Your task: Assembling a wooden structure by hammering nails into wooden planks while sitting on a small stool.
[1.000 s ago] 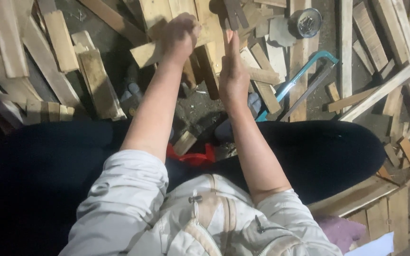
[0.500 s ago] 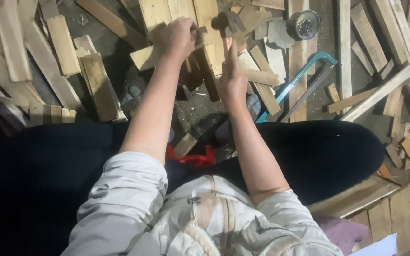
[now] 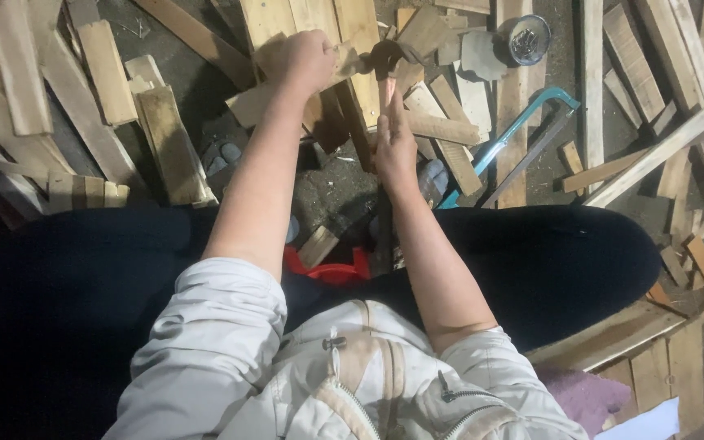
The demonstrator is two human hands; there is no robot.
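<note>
Since before, the hammer (image 3: 386, 61) has swung toward the block (image 3: 287, 81); left hand (image 3: 303, 59) clamps it, right hand (image 3: 395, 143) grips the handle—strike squarely.

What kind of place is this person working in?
Probably a rough woodworking spot on the ground: scrap wooden slats lie all around, a teal-framed saw sits nearby, and the right hand holds a hammer.

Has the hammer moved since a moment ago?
Yes. The hammer in the right hand has swung left, away from the round tin, toward the left hand.
</note>
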